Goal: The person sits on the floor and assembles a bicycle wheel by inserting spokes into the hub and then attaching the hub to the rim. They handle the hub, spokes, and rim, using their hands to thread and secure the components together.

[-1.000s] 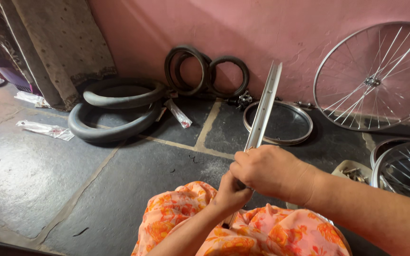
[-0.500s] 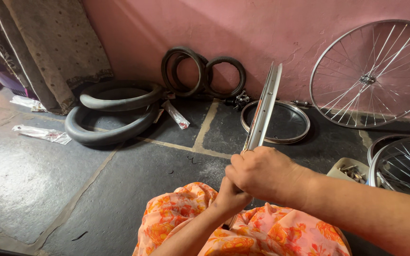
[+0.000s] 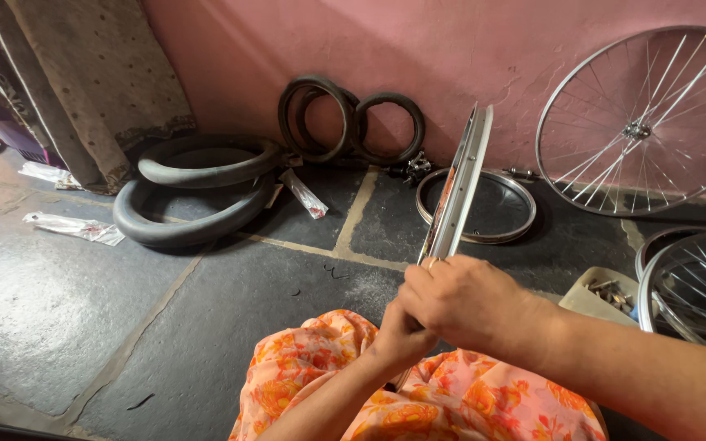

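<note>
Dark stone floor point(image 3: 83, 302) against a pink wall point(image 3: 451, 49); everything below is placed relative to the bare rim.

Bare rim point(image 3: 461, 184): silver metal hoop, no spokes, seen edge-on and standing upright. Near end sits in the hands, long axis runs up and away toward the wall, tilted slightly right at the top. Channel face shows a row of holes.

Right hand point(image 3: 463, 306): fingers curled closed over the rim's near edge, on top and nearer the camera. Left hand point(image 3: 402, 335): closed, tucked under the right, gripping at the same spot; can't tell if it holds a small part as well. Both over the lap, orange floral cloth point(image 3: 353, 392).

Behind the rim's far end: second rim point(image 3: 525, 216) lying flat on the floor. Right of it: spoked wheel point(image 3: 643, 122) leaning on the wall, another wheel point(image 3: 692, 286) nearer, beige tray of small parts point(image 3: 586, 298). Left of it: black tyres point(image 3: 198, 192) stacked flat, smaller tyres point(image 3: 349, 122) propped at the wall.
</note>
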